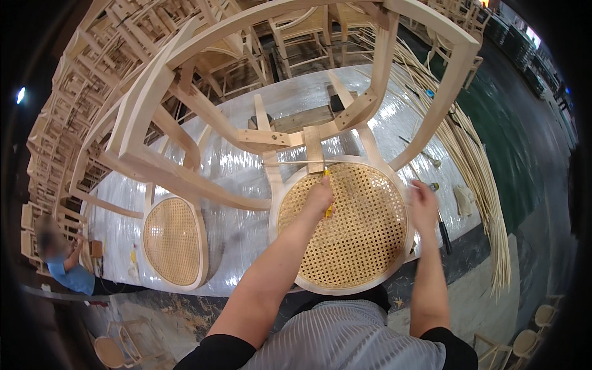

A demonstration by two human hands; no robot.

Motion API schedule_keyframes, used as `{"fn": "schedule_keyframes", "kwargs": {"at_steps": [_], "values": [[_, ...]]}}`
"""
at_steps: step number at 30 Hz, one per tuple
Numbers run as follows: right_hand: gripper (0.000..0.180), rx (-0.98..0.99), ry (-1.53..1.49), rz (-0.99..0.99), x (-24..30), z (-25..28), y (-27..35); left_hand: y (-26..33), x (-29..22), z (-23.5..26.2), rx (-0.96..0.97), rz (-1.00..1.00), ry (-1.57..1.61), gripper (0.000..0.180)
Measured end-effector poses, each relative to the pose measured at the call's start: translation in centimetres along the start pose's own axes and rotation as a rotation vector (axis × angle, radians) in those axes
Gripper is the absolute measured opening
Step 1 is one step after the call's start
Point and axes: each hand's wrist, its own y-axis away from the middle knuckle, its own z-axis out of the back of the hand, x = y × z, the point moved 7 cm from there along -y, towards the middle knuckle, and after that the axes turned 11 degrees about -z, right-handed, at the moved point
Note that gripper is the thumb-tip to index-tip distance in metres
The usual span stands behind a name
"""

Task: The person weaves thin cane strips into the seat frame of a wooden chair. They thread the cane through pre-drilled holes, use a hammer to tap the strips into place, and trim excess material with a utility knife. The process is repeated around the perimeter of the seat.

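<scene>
A chair with a round woven cane panel in a pale wooden rim lies in front of me, its curved wooden frame rising beyond. My left hand is closed round a yellow-handled tool over the panel's far part. The tool's narrow tip is at a flat wooden piece beside the panel's far rim. A thin cane strip crosses there. My right hand is beside the panel's right rim, blurred by motion. Whether it holds anything cannot be made out.
Close to my right hand lies a tool with a black handle. A long bundle of cane strips runs down the table's right side. Another chair with a cane panel stands left. Stacked wooden frames and a person in blue are beyond.
</scene>
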Motion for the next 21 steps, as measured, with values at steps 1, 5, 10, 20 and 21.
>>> {"fn": "schedule_keyframes", "kwargs": {"at_steps": [1, 5, 10, 20, 21], "values": [[0.026, -0.109, 0.034, -0.002, -3.5, 5.0, -1.2, 0.4, -0.8, -1.4, 0.038, -0.022, -0.009, 0.064], [0.043, -0.142, 0.857, -0.368, -13.3, 12.6, 0.3, 0.6, -1.1, -0.2, 0.042, -0.053, -0.09, 0.063], [0.052, 0.022, 0.851, -0.282, -17.2, 11.5, 2.9, 0.3, -0.5, 0.4, -0.067, -0.077, -0.242, 0.072], [0.026, 0.162, 0.457, -0.135, -11.2, 12.8, 7.3, 0.2, -1.3, 0.2, -0.163, -0.256, -0.353, 0.071], [0.026, 0.168, 0.31, -0.178, -10.8, 12.5, 8.7, 0.5, -1.3, -0.3, -0.146, -0.255, -0.341, 0.071]]}}
